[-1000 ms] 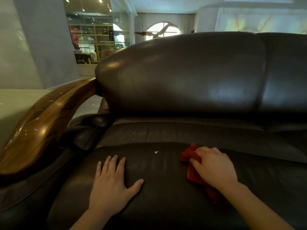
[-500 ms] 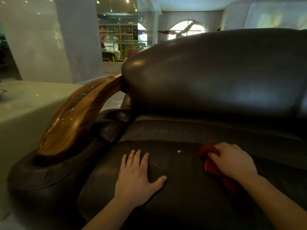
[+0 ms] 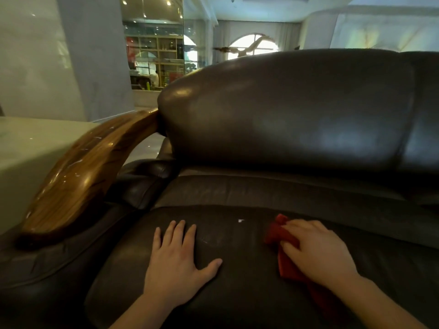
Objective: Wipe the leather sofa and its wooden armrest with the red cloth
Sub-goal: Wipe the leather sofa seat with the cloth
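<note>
The dark brown leather sofa [image 3: 297,119] fills most of the view, its seat cushion low in the frame. My right hand [image 3: 318,252] presses the crumpled red cloth [image 3: 281,236] flat on the seat, fingers curled over it. My left hand [image 3: 175,264] lies flat on the seat cushion with fingers spread, holding nothing. The curved, glossy wooden armrest [image 3: 88,172] rises at the left, with pale smears on its top. A small white speck [image 3: 240,220] sits on the seat between my hands.
A pale stone-like table [image 3: 26,148] stands left of the armrest. Behind are a grey pillar [image 3: 95,55] and a glass wall with shelves [image 3: 156,60]. A padded leather arm [image 3: 47,264] runs under the wooden armrest.
The view has swung, shifting the sofa and armrest across the frame. My right hand with the cloth has stayed on the seat to the right of the white speck; my left hand rests flat as before.
</note>
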